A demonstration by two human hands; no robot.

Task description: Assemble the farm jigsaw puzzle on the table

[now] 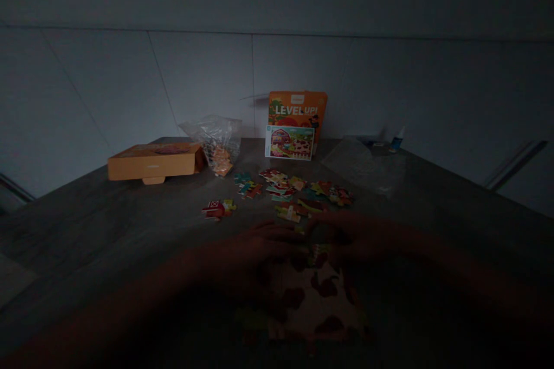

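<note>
Both hands are working around the joined puzzle section (318,300).
The left hand (255,248) is stretching its fingers at its far-left edge, the right hand (367,236) is curving at its far right; pinching isn't showing clearly. Loose pieces (289,213) are lying beyond it.

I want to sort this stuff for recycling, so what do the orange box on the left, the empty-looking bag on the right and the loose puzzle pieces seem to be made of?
Orange box: likely cardboard, smooth; flat panels and a flap.
Right-hand bag: probably thin, glossy plastic; see-through and crinkled.
Loose puzzle pieces: perhaps printed cardboard; pale edges, though dimness hides the finish.
</note>
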